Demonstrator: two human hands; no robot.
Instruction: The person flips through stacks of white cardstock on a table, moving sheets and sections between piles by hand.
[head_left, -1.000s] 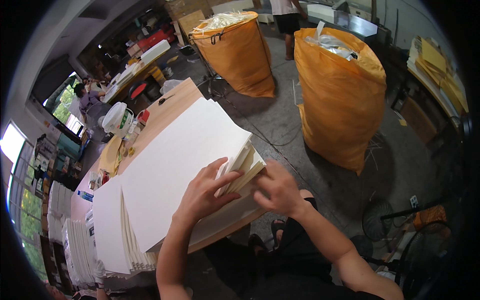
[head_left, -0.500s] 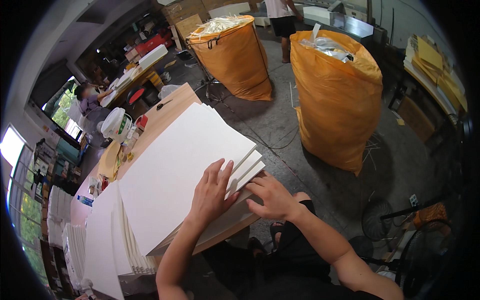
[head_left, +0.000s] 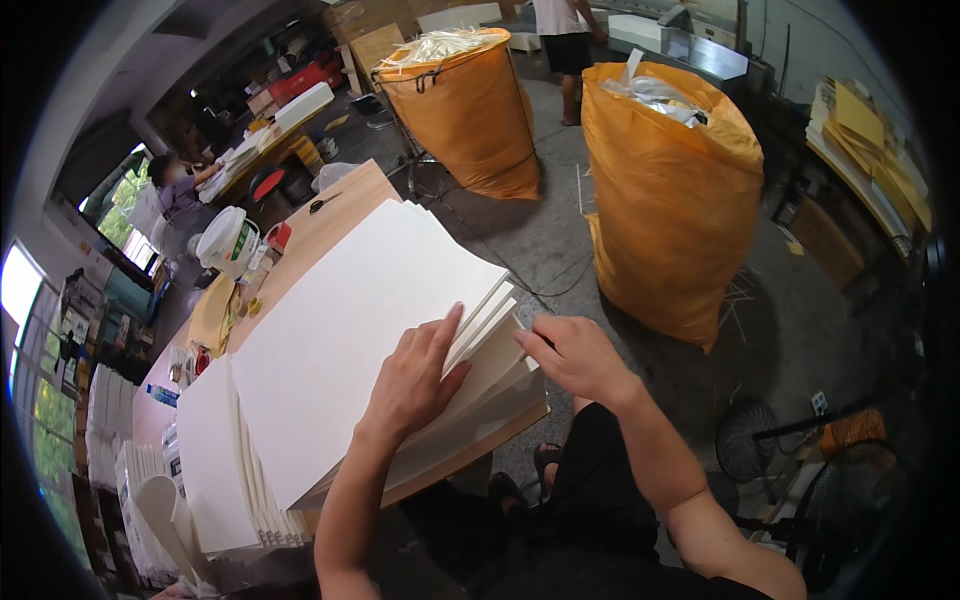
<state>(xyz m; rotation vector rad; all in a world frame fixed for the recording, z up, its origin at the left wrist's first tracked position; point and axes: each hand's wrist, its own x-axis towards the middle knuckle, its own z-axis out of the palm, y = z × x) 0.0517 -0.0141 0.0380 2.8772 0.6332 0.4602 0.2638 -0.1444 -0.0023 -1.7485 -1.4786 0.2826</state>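
Observation:
A thick stack of large white paper sheets (head_left: pixel 350 330) lies on a wooden table (head_left: pixel 325 215). My left hand (head_left: pixel 415 375) rests flat on top of the stack near its right corner, fingers spread over the fanned edges. My right hand (head_left: pixel 570 355) pinches the corner of the sheets at the stack's right edge, lifting some apart. A second, lower pile of white sheets (head_left: pixel 215 460) sits to the left of the big stack.
Two tall orange sacks (head_left: pixel 670 190) (head_left: pixel 465 105) stuffed with paper scraps stand on the concrete floor to the right. A white bucket (head_left: pixel 225 240) and small bottles sit on the table's far side. A person (head_left: pixel 180 190) works at a distant table; another stands at the back.
My right hand slid from on top of the stack's corner to its right edge. My left hand moved a little toward the corner, and the sheets there fanned apart.

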